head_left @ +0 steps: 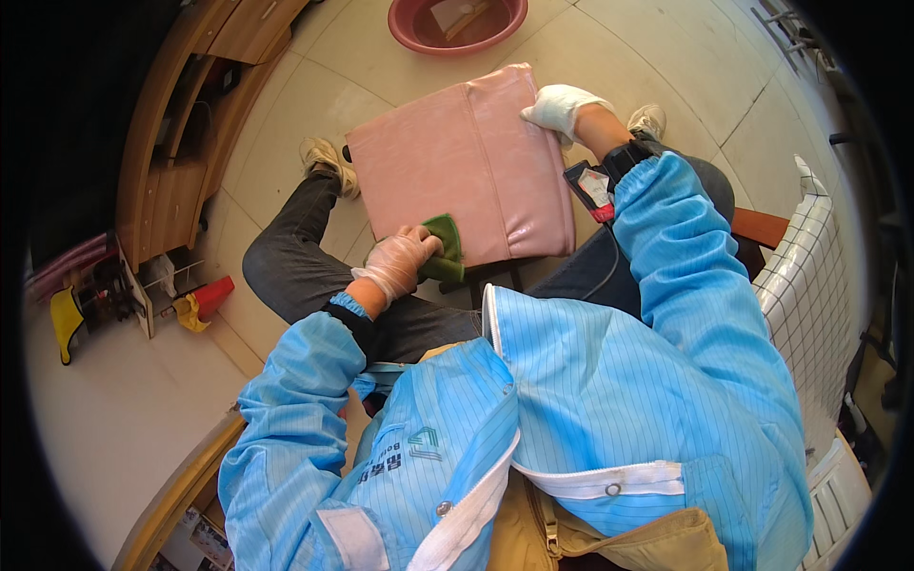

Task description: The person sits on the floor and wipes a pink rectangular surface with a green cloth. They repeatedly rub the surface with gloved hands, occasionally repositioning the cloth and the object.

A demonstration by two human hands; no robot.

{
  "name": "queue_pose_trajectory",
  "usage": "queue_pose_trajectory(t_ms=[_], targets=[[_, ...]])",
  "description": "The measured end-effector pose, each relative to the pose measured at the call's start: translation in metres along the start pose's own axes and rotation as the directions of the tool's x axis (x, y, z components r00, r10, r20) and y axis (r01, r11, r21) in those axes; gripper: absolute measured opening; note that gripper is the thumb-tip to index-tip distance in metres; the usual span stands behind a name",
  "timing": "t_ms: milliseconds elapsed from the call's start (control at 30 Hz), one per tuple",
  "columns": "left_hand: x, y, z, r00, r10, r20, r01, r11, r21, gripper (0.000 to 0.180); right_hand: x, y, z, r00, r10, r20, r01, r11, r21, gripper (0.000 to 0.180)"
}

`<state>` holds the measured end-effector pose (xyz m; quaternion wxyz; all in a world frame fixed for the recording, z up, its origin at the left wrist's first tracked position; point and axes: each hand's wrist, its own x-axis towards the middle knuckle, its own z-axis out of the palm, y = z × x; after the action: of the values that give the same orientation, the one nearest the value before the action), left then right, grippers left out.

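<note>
A pink padded seat (428, 157) with a glossy, leather-like cover and a seam across it sits between my knees. My left hand (392, 265), in a thin clear glove, is closed on a green cloth (444, 246) at the seat's near-left edge. Part of the cloth lies against the pink cover, and part hangs over the edge. At the far-right corner, my right hand (569, 110) in a white glove grips the seat's edge. Its thumb side shows on top, while most of its fingers are hidden behind the edge.
A dark red basin (457, 43) stands on the tiled floor beyond the seat. Wooden cabinets (176, 143) line the left side. To the right is a white wire grid (809, 285). A small device (592, 190) with a cable hangs by my right wrist.
</note>
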<state>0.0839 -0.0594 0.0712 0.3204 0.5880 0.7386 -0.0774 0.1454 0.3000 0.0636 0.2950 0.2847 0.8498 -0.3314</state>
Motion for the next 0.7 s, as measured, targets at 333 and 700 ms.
queue_pose_trajectory(t_ms=[333, 700], targets=[[0.03, -0.036, -0.009, 0.886, -0.345, -0.308, 0.265, 0.925, -0.274, 0.045, 0.002, 0.004, 0.004, 0.999, -0.009, -0.047, 0.011, 1.0, 0.028, 0.045], [0.083, -0.026, -0.019, 0.671, -0.525, -0.523, 0.336, 0.845, -0.417, 0.051, -0.001, 0.002, 0.001, 1.0, 0.008, -0.03, -0.008, 1.0, 0.009, 0.047]])
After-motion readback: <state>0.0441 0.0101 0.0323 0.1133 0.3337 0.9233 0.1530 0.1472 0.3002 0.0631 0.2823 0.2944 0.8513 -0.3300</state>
